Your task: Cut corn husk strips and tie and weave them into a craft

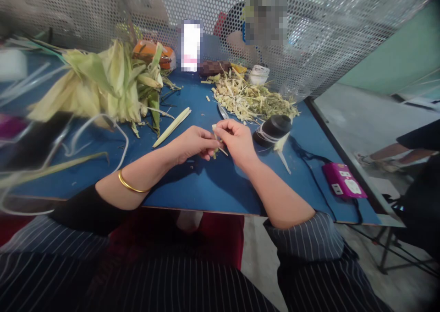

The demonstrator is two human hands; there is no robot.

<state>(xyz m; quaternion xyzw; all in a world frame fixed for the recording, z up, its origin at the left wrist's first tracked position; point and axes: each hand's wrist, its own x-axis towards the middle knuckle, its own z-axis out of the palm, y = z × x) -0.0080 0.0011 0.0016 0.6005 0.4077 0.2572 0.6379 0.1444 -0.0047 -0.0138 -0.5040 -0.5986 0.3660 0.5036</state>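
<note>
I see husks (113,83) heaped at left on the blue desk (206,193), then the left hand (197,142), thumb and fingers pinched on a strip (223,151). It's right between the hands, pale, slim, mostly finger-hidden, and here's the right hand (237,140), fingers curled, pinching it too, just beside the black cone (279,127)!

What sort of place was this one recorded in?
Probably a small handicraft workspace, though I can't be certain: a heap of corn husks, a pile of pale scraps and a black spool share a blue worktable.
</note>
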